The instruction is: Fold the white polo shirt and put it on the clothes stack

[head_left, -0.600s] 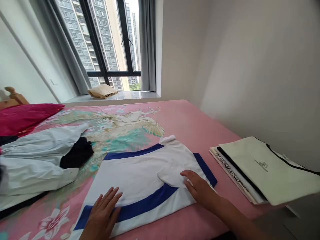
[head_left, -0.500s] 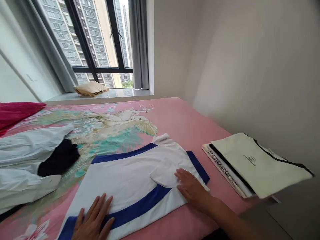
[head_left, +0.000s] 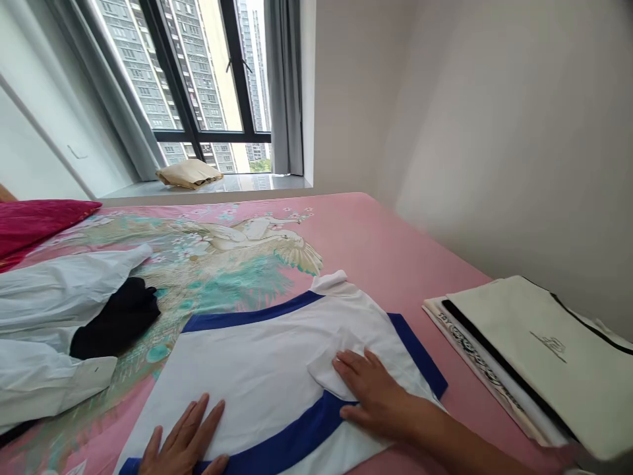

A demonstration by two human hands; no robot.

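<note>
A white polo-like shirt [head_left: 262,369] with dark blue bands lies spread flat on the bed, its collar toward the far side. My left hand [head_left: 185,439] rests flat on the shirt's near left end, over the blue trim, fingers spread. Farther right, my right hand [head_left: 373,392] presses palm down on a white sleeve [head_left: 324,366] folded inward across the shirt body. Its fingers are stretched out and it grasps nothing. Part of that sleeve is hidden beneath the hand.
A stack of folded clothes [head_left: 524,349] lies at the bed's right edge. On the left are white garments [head_left: 64,310], a black garment [head_left: 119,320] and a red cushion-like item [head_left: 44,224]. A beige bundle [head_left: 190,173] sits on the windowsill. A wall runs along the right.
My right hand has slid left, farther over the folded sleeve. My left hand stays at the shirt's near end. The view has shifted slightly, so the clothes stack appears farther right and lower.
</note>
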